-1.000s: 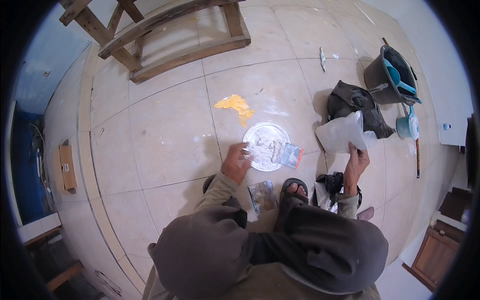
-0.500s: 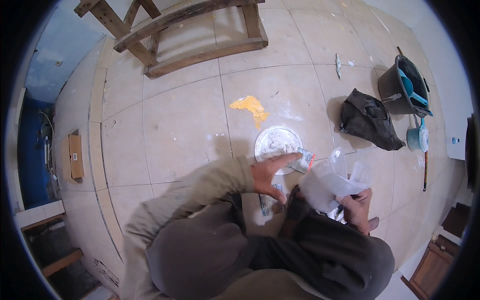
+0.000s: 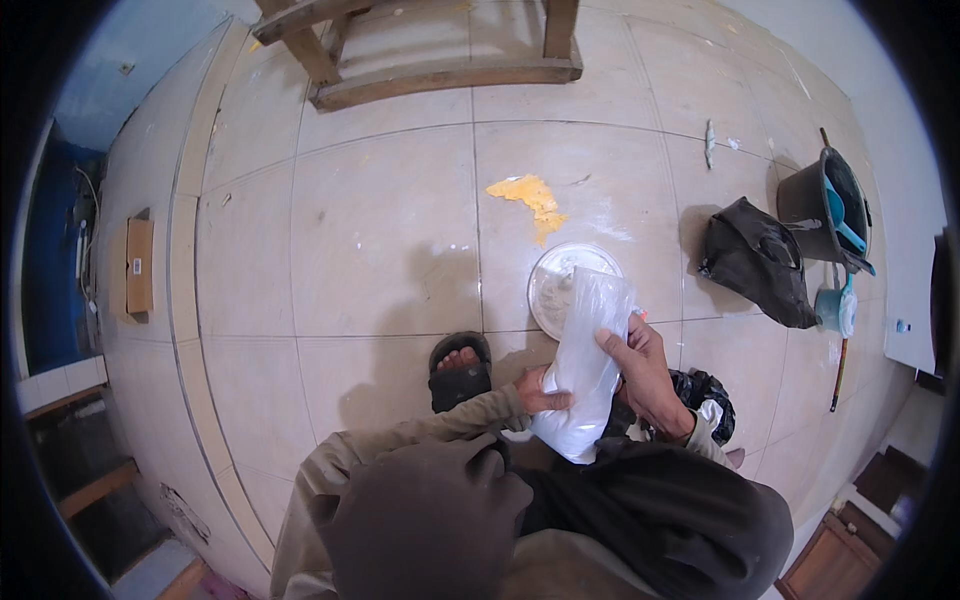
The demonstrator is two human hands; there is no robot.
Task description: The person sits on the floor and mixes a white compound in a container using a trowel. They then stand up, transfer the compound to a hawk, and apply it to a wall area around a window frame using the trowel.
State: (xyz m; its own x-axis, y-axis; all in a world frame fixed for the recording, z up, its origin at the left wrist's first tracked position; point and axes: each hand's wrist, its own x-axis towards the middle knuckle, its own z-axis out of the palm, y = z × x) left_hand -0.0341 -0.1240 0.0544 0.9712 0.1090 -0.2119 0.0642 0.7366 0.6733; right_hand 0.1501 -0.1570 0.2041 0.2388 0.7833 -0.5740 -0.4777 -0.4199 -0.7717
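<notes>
A clear plastic bag (image 3: pixel 580 385) with white powder settled in its lower part stands upright in front of me, its upper part drawn long and flat. My left hand (image 3: pixel 541 392) grips it low on the left side, thumb across the front. Higher up, my right hand (image 3: pixel 645 375) is closed on the right edge with the thumb pressed on the plastic. Just beyond lies a round silver plate (image 3: pixel 543 272) with white powder on it, partly hidden by the bag. A small red-orange edge of something shows beside my right fingertips.
Yellow-orange flakes (image 3: pixel 535 200) lie past the plate. To the right are a black bag (image 3: pixel 755 262), a dark bucket (image 3: pixel 815 205) and a light-blue dipper (image 3: pixel 836 308). A wooden frame (image 3: pixel 450 82) stands far off, a cardboard box (image 3: pixel 139 266) at left. A black plastic bag (image 3: pixel 708 392) lies beside my leg.
My left hand has left the plate's edge and now grips the plastic bag too. The bag has moved left and been pulled upright and long. My view has shifted, and my sandalled left foot now shows.
</notes>
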